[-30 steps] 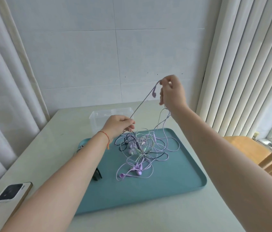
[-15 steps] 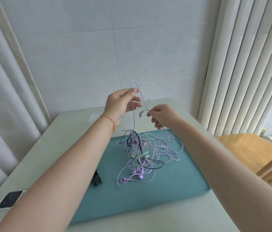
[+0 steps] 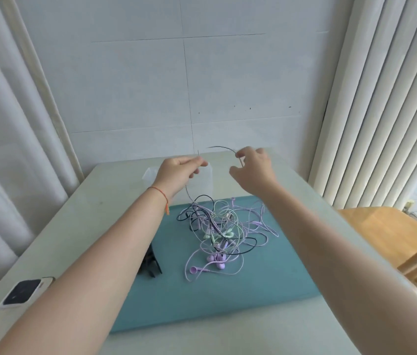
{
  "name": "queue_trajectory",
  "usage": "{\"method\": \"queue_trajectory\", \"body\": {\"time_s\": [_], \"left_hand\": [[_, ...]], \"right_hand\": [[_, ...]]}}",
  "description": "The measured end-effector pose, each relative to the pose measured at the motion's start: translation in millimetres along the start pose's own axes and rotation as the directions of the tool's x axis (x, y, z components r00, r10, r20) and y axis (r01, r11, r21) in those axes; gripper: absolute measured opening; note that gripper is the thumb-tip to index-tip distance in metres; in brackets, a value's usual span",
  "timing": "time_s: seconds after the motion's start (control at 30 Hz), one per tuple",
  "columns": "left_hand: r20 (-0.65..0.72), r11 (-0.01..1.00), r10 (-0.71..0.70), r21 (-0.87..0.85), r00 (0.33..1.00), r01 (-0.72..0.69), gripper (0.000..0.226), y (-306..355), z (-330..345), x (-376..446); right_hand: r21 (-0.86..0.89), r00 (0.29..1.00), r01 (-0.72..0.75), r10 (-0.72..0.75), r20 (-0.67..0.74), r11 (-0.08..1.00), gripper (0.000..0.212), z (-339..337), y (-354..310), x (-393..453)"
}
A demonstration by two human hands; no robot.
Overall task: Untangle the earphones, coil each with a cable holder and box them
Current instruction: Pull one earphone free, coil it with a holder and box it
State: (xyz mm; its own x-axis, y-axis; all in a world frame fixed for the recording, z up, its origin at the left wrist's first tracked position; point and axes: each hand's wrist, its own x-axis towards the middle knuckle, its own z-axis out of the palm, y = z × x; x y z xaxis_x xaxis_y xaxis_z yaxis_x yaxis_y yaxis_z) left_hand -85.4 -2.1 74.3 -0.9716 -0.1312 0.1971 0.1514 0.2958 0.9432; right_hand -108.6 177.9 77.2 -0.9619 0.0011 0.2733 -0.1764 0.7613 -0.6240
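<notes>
Above the teal tray's far edge, both hands, left hand and right hand, pinched one thin lilac earphone cable rising from the tangled earphones; slow, gentle lifting seemed wisest.

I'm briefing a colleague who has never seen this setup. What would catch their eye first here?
First, the tangle of earphones, with purple, green and black cables knotted together, lying in the middle of the teal tray. Above its far edge, the left hand and right hand each pinch one thin cable lifted from the pile. A phone lies face down at the table's near left edge.
</notes>
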Motion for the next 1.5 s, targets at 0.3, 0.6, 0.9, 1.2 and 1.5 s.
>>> {"method": "queue_trajectory", "body": {"time_s": [0.3,0.6,0.9,1.2,1.5], "left_hand": [[0.120,0.966,-0.003,-0.257,0.993,0.034,0.021,6,7,-12],[0.189,0.989,-0.084,0.134,0.978,0.059,0.024,-28,12,-15],[0.186,0.815,-0.108,0.579,0.977,-0.020,0.038,-44,12,-10],[0.281,0.976,-0.010,-0.207,0.960,0.071,0.024,11,32,-8],[0.278,0.805,-0.207,-0.497,0.938,0.325,0.028,13,36,-6]], "right_hand": [[0.254,0.883,0.175,-0.266,0.387,0.951,0.011,26,-27,-25],[0.603,0.991,0.043,-0.109,0.072,0.797,0.010,-8,-28,-2],[0.755,0.961,0.215,0.002,-0.275,0.620,0.007,-49,-40,11],[0.719,0.977,0.082,0.086,-0.193,0.690,0.009,-50,-10,12],[0.681,0.988,-0.076,0.145,-0.044,0.728,0.010,-48,15,9]]}}
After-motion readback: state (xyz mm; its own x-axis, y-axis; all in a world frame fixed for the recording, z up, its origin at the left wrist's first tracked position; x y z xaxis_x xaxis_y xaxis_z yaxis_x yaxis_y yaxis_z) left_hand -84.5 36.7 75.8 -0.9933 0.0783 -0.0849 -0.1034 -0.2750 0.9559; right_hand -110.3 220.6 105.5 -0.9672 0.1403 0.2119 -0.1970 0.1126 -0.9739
